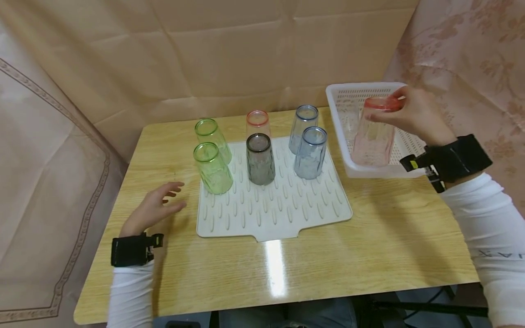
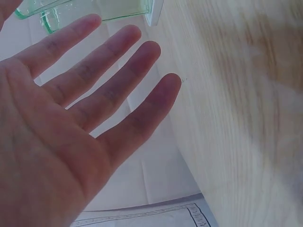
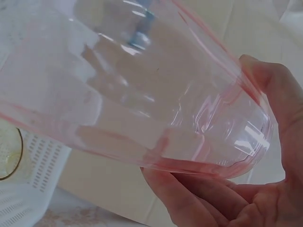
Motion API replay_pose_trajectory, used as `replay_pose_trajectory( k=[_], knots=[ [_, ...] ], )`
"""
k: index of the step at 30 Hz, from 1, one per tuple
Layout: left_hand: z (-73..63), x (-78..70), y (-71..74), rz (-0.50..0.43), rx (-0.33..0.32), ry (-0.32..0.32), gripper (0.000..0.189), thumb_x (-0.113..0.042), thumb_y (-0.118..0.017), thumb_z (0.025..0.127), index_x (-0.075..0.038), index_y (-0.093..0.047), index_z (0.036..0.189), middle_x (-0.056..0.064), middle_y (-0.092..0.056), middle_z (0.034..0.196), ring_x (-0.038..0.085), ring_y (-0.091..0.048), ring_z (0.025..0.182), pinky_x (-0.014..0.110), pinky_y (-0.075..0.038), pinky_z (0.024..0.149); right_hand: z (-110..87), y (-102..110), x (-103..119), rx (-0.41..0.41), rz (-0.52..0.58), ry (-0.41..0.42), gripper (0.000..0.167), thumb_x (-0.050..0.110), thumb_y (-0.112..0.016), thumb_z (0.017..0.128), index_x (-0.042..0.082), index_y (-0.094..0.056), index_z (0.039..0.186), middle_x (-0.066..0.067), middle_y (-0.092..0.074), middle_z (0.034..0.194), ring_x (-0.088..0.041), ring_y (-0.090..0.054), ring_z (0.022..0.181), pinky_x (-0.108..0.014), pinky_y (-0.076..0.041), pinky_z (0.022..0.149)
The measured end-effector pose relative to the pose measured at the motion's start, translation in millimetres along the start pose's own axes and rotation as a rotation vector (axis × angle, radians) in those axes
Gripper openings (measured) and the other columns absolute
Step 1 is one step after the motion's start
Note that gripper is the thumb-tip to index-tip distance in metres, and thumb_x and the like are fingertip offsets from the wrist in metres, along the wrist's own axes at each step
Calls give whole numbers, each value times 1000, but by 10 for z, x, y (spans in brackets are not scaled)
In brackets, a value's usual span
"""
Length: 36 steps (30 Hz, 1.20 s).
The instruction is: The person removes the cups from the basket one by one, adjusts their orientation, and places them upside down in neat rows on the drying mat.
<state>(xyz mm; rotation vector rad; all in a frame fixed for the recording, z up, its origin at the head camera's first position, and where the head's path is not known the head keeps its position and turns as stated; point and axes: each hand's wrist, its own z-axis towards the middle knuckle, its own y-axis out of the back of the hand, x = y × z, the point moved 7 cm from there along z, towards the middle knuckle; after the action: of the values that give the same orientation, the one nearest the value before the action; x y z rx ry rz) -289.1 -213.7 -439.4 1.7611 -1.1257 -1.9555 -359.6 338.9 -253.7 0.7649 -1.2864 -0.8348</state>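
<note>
My right hand (image 1: 414,114) holds a pink drinking glass (image 1: 374,141) by its red-tinted upper end, over the white basket (image 1: 354,171). In the right wrist view, thumb and fingers grip the glass (image 3: 156,99) near one end, on opposite sides. My left hand (image 1: 153,207) is above the table, left of the white ridged mat (image 1: 270,218), fingers loosely extended and holding nothing. Nearest it are a front green glass (image 1: 214,171) and a rear green glass (image 1: 215,136). A dark grey glass (image 1: 260,159) stands mid-mat, before another pink glass (image 1: 258,124).
At the mat's right side stand a front blue glass (image 1: 311,155) and a rear blue glass (image 1: 303,127), close to the basket. Inside the basket is an amber-rimmed glass (image 3: 9,151). A beige curtain (image 1: 229,59) hangs behind the wooden table (image 1: 197,282).
</note>
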Motion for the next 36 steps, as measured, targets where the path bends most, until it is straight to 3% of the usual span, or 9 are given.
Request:
replay_pose_trajectory(
  k=[7, 15, 21, 24, 29, 36],
  knots=[
    [-57, 25, -29, -3, -20, 7, 57, -17, -66, 93, 6, -41, 139, 29, -48, 133, 47, -47, 117, 63, -40, 93, -186, -1, 150, -26, 38, 40, 66, 38, -79, 80, -7, -50, 119, -28, -60, 101, -25, -54, 74, -20, -39, 53],
    [-97, 4, -81, -37, -58, -15, 56, -15, -66, 93, 6, -42, 139, 30, -48, 132, 46, -47, 117, 62, -39, 94, -483, -81, 351, -74, 105, 72, 64, 35, -83, 76, -1, -53, 121, -26, -64, 101, -2, -53, 72, -17, -39, 60],
    [-82, -25, -135, -78, -62, -14, 56, -16, -67, 93, 5, -42, 139, 30, -47, 133, 45, -46, 119, 61, -38, 96, -641, -198, 563, -114, 147, 161, 60, 26, -87, 71, 0, -57, 116, -25, -66, 98, 6, -53, 71, -11, -39, 60],
    [-87, -37, -157, -74, -63, 2, 56, -16, -67, 92, 5, -43, 138, 29, -48, 132, 44, -46, 119, 60, -38, 97, -687, -272, 667, -118, 173, 202, 57, 19, -89, 69, -2, -58, 113, -24, -67, 97, -4, -62, 75, -8, -41, 59],
    [-83, -80, -186, -73, -74, -10, 54, -12, -68, 91, 6, -44, 137, 29, -48, 132, 44, -47, 119, 59, -38, 97, -712, -410, 784, -99, 207, 235, 58, 15, -89, 68, -4, -57, 114, -26, -66, 100, -37, -66, 84, -6, -41, 59],
    [-33, -117, -252, -95, -95, -29, 52, -12, -69, 90, 5, -47, 135, 28, -51, 130, 43, -48, 118, 59, -40, 96, -729, -675, 906, -45, 242, 259, 58, 19, -89, 68, -2, -58, 113, -22, -68, 101, -34, -68, 86, -9, -43, 61]
  ],
)
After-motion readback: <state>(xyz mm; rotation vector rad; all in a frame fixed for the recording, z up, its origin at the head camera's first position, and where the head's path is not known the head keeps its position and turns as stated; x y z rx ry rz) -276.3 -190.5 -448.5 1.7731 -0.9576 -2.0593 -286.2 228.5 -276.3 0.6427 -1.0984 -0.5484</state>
